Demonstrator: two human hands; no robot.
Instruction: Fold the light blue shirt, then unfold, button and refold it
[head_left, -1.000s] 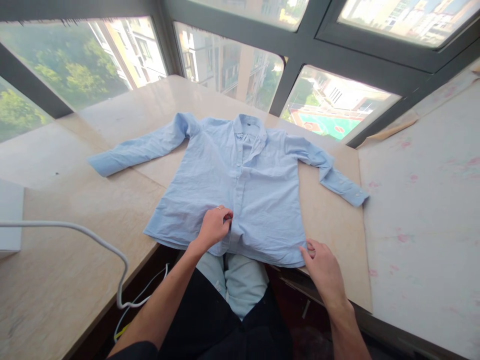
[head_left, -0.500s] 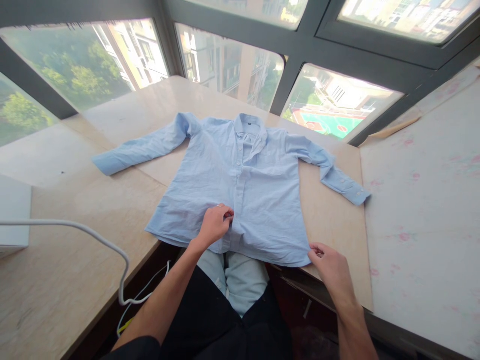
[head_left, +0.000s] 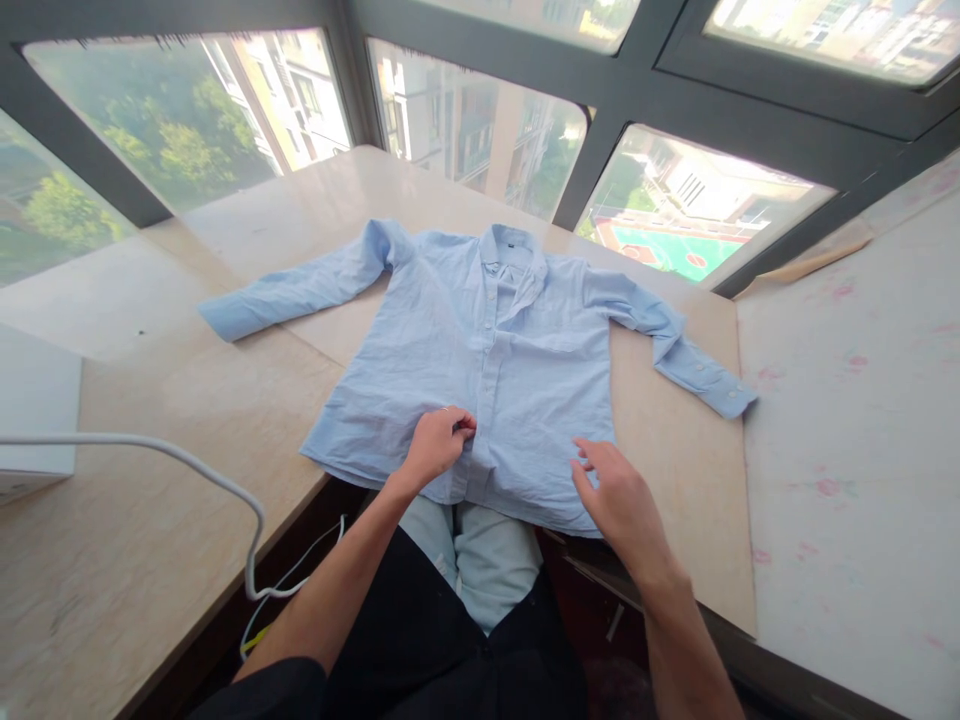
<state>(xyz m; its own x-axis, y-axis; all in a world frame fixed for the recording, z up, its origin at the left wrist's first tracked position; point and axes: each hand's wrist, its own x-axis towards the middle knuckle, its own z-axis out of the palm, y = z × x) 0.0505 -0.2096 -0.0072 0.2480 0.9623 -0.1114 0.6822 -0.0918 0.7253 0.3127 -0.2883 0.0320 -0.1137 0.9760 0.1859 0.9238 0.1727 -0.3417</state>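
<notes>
A light blue button-up shirt (head_left: pixel 435 340) lies front side up on the pale stone-look counter, its collar toward the windows and both sleeves spread outward. My left hand (head_left: pixel 442 440) pinches the cloth by the button placket, low on the shirt front. Over the lower corner of the shirt, on the right, is my right hand (head_left: pixel 611 490); its thumb and fingers are apart and hold nothing. Whether those fingertips touch the cloth I cannot tell. The hem hangs slightly over the counter's front edge, above my lap.
The counter (head_left: pixel 172 430) runs along dark-framed windows (head_left: pixel 480 130). At the left, a white cable (head_left: pixel 187 460) loops past a white box (head_left: pixel 37 410) and down over the edge. A wall with flowered paper (head_left: pixel 847 450) borders the right side.
My right hand has let go of the shirt's lower right corner and moved left and up over the cloth, its fingers opening. The left hand keeps its pinch. The view has shifted slightly.
</notes>
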